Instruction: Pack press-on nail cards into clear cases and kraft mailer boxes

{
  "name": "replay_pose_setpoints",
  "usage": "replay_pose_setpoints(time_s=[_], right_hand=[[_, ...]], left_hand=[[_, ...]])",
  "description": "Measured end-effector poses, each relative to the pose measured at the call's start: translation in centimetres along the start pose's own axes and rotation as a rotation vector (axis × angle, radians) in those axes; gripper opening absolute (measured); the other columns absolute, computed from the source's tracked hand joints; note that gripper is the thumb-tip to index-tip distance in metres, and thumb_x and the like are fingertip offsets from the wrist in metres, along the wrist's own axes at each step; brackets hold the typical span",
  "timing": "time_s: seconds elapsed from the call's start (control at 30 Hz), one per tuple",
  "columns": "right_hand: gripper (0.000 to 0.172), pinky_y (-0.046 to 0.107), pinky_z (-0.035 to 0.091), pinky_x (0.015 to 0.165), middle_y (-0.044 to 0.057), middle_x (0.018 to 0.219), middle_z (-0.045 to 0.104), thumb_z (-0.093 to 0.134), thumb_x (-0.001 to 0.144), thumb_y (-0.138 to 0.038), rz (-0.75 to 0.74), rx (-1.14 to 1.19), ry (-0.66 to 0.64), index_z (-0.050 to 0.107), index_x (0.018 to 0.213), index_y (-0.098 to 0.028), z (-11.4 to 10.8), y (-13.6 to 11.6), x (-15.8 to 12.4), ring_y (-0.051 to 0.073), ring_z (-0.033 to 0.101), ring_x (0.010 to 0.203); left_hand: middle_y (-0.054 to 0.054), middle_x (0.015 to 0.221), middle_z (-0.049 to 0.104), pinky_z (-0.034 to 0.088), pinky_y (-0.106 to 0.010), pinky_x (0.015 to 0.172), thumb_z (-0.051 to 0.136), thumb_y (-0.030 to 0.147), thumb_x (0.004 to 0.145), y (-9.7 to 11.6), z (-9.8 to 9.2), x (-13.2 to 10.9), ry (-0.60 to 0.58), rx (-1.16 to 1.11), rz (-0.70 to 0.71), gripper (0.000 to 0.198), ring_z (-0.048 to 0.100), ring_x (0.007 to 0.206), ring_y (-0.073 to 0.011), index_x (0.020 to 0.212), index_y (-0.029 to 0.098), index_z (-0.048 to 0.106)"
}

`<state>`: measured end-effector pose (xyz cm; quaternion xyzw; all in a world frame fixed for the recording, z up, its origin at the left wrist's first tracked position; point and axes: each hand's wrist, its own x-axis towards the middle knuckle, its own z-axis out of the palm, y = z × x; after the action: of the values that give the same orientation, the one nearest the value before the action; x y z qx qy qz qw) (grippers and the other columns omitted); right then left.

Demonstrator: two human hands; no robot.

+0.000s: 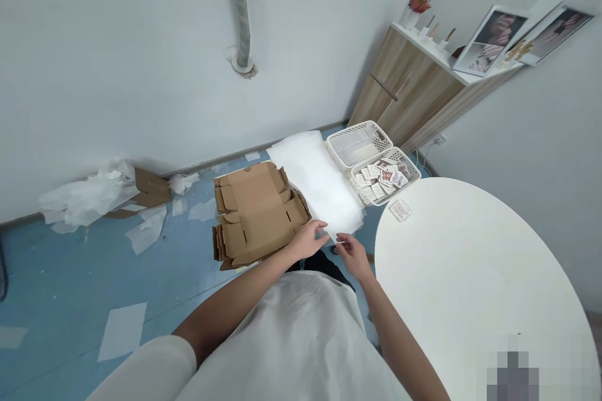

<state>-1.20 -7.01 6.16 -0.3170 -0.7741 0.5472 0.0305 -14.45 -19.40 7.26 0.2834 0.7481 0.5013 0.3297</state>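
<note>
A stack of white foam sheets (313,169) lies beyond my hands, with its near corner between them. My right hand (352,255) pinches that near corner between thumb and fingertips. My left hand (308,239) is at the left side of the same corner, its thumb and fingers apart, and I see nothing held in it. Just left of the sheets, close to my left hand, is a pile of unfolded brown cardboard boxes (263,219) with creased flaps.
A round white table (470,263) at my right bears a small clear pack (399,210). Behind it stand two white baskets, one holding several small packs (383,178). A wooden cabinet (409,81) is at the back. Crumpled wrapping (94,194) litters the blue floor on the left.
</note>
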Motion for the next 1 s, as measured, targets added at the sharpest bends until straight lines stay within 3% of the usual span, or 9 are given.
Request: replay_pose_setpoints(time_s=[0.27, 0.43, 0.6, 0.7, 0.8, 0.9, 1.0], right_hand=[[0.04, 0.046, 0.038, 0.093, 0.01, 0.119, 0.053, 0.05, 0.075, -0.039, 0.008, -0.217, 0.034, 0.055, 0.111, -0.021, -0.6, 0.3, 6.9, 0.026, 0.047, 0.112], [0.054, 0.048, 0.025, 0.103, 0.013, 0.137, 0.036, 0.052, 0.074, -0.031, -0.009, -0.241, -0.118, 0.045, 0.125, -0.016, 0.2, 0.3, 12.8, 0.027, 0.025, 0.131], [0.067, 0.052, 0.02, 0.104, 0.015, 0.146, 0.015, 0.049, 0.076, -0.028, 0.03, -0.354, -0.092, 0.025, 0.136, -0.011, 0.7, 1.0, 18.1, 0.03, 0.005, 0.135], [0.066, 0.052, 0.02, 0.103, 0.018, 0.146, 0.013, 0.044, 0.079, -0.025, 0.063, -0.492, -0.149, 0.02, 0.138, -0.009, 1.3, 1.4, 20.0, 0.031, 0.006, 0.135], [0.066, 0.054, 0.019, 0.102, 0.018, 0.145, 0.018, 0.043, 0.078, -0.022, 0.048, -0.602, -0.28, 0.018, 0.138, -0.009, 2.0, 1.3, 20.4, 0.031, 0.009, 0.134], [0.067, 0.055, 0.017, 0.102, 0.018, 0.144, 0.021, 0.045, 0.076, -0.021, -0.013, -0.68, -0.362, 0.021, 0.138, -0.009, 2.7, 0.7, 19.7, 0.032, 0.011, 0.134], [0.066, 0.056, 0.013, 0.102, 0.016, 0.144, 0.022, 0.045, 0.076, -0.021, -0.078, -0.707, -0.393, 0.022, 0.137, -0.01, 3.1, 0.0, 18.8, 0.031, 0.011, 0.134]], left_hand=[[-0.01, 0.12, 0.054, 0.045, -0.038, 0.089, 0.061, 0.036, 0.072, 1.5, -0.9, 4.4, -0.007, -0.15, -0.164, 0.04, 0.052, 0.111, -0.0252, 0.109, 0.023, 0.055], [-0.012, 0.132, 0.044, 0.039, -0.042, 0.094, 0.063, 0.048, 0.067, 0.7, -0.9, 10.2, 0.012, -0.104, -0.331, 0.061, 0.042, 0.121, -0.0302, 0.12, 0.022, 0.048], [-0.012, 0.141, 0.031, 0.03, -0.04, 0.102, 0.051, 0.06, 0.071, -0.7, -0.2, 15.7, -0.116, -0.082, -0.58, 0.074, 0.03, 0.129, -0.0296, 0.13, 0.018, 0.037], [-0.012, 0.146, 0.019, 0.022, -0.036, 0.106, 0.041, 0.062, 0.076, -1.8, 0.3, 17.2, -0.135, -0.085, -0.729, 0.077, 0.02, 0.133, -0.0272, 0.136, 0.016, 0.028], [-0.01, 0.148, 0.013, 0.023, -0.033, 0.105, 0.04, 0.062, 0.077, -2.9, 0.9, 17.6, -0.063, -0.139, -0.811, 0.074, 0.017, 0.134, -0.0263, 0.135, 0.017, 0.029], [-0.01, 0.141, 0.031, 0.033, -0.03, 0.096, 0.045, 0.059, 0.076, -3.9, 1.4, 17.6, 0.085, -0.237, -0.789, 0.06, 0.034, 0.126, -0.0264, 0.121, 0.02, 0.047], [-0.009, 0.098, 0.06, 0.041, -0.028, 0.078, 0.047, 0.049, 0.078, -4.6, 1.6, 17.9, 0.184, -0.312, -0.694, 0.035, 0.055, 0.093, -0.0209, 0.088, 0.017, 0.06]])
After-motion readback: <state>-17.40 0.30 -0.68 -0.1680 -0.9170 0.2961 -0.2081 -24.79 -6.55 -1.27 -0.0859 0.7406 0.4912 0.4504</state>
